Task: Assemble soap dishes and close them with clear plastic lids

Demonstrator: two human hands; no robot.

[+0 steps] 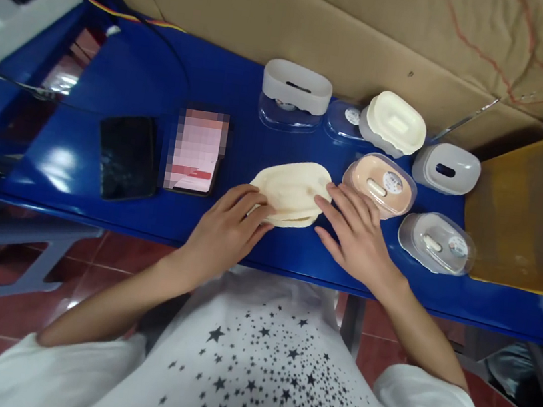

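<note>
A cream oval lid-like piece (pixel 288 189) lies near the table's front edge, and a second cream rim shows just below it. Curled at its left end, my left hand (pixel 233 224) grips the edge between thumb and fingers. My right hand (pixel 360 236) has its fingers stretched and apart, with fingertips touching the piece's right end. Just beyond the right hand sits a peach oval box (pixel 389 192) under a clear cover with a round sticker. To its right is a white box (pixel 435 243) with a clear cover.
On the blue table (pixel 235 101), a grey slotted shell (pixel 295 85) rests on a clear cover. A cream-topped box (pixel 397 121) and another grey shell (pixel 451 169) stand at the back right. Left are a lit phone (pixel 196 152) and a dark tablet (pixel 126 156). A taped carton (pixel 533 213) borders the right.
</note>
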